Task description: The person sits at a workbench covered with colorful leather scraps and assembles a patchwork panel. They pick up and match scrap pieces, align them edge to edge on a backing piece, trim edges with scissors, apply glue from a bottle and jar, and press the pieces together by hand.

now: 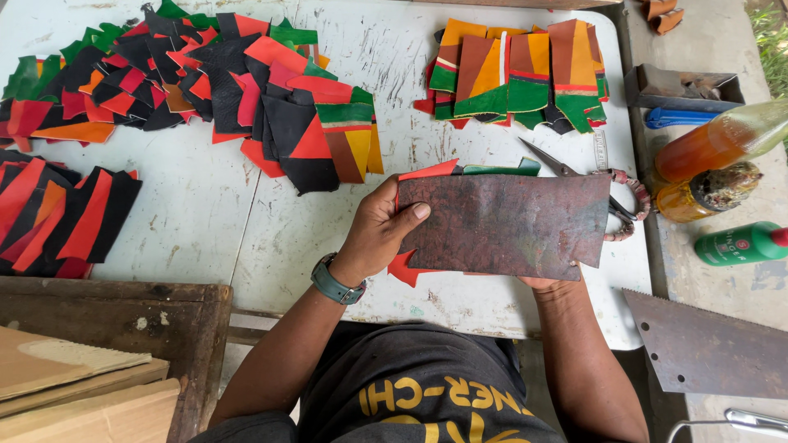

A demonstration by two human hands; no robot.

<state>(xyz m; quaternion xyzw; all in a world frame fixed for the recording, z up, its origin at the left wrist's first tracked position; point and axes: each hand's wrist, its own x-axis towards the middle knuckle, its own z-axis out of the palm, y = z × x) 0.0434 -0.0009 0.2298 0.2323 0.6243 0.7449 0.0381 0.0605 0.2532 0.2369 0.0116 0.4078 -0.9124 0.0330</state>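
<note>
My left hand (376,234) grips the left edge of a dark brown, mottled rectangular leather piece (505,223), thumb on top. Red and green leather scraps (427,171) stick out from behind it. My right hand (546,284) is under the piece's lower right part and mostly hidden by it; only a bit shows at the bottom edge. A grey-green watch (335,283) is on my left wrist. Scissors (574,172) with wrapped handles lie on the white table (205,221) just behind the piece.
Piles of cut red, black, green and orange leather patches lie at upper left (205,82), far left (57,217) and upper right (517,78). At right stand an orange bottle (722,139), a jar (698,193), a green bottle (739,244) and a saw blade (706,349). Cardboard (74,385) lies at lower left.
</note>
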